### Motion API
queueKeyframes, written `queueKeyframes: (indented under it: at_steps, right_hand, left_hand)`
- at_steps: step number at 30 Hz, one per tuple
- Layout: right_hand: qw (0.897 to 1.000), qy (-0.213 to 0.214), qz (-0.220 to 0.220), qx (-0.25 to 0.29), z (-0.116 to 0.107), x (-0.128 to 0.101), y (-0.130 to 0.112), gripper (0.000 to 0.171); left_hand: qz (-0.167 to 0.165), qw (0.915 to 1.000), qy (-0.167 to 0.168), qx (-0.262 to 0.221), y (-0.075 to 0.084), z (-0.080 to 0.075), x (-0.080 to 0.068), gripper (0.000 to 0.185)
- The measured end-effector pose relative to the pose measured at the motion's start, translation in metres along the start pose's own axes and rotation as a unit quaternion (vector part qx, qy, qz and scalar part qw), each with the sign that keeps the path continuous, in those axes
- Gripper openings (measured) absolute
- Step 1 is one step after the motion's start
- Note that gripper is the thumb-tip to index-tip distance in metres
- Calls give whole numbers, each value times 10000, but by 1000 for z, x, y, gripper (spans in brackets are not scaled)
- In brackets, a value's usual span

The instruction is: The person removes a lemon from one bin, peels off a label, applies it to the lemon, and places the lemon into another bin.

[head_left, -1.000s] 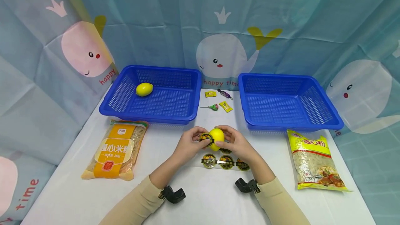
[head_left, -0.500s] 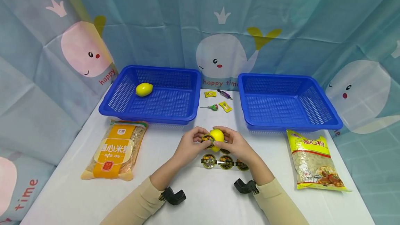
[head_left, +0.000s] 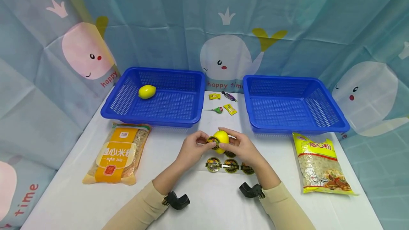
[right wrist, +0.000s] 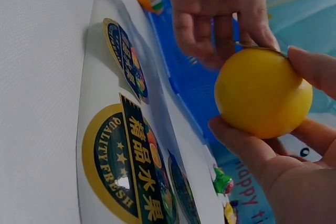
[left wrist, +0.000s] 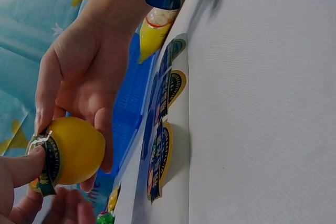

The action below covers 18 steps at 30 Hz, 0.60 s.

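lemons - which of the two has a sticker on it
The lemon held between the left hand and right hand bears a dark round sticker. The lemon in the left blue basket shows none.

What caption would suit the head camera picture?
Both hands hold a yellow lemon while the left hand presses a sticker onto it.

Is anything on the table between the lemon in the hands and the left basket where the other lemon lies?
Nothing visible. The lemon, held by both hands above the sticker sheet, has bare table up to the left basket. The candies lie right of that line, between the baskets.
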State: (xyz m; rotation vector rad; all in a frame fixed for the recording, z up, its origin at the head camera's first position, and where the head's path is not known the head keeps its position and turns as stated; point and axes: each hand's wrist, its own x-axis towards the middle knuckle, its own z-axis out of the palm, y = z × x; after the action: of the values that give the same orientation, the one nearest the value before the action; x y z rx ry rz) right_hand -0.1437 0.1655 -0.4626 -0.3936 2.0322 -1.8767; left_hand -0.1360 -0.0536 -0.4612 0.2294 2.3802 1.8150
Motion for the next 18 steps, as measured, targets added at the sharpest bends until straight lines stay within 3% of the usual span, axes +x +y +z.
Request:
queueKeyframes:
  at_steps: [6,12,18]
  right_hand:
    - [9990,4,-286,-348,-2,0,2,60]
    - [9980,265,17,-574,2,-1,0,59]
    - [9949,590,163,-806,6,1,1,53]
  left_hand:
    - [18,9996,-129,-247,-1,2,1,22]
    - [48,9996,228,135,2,2,-1,23]
    - [44,9989,410,204,2,3,0,27]
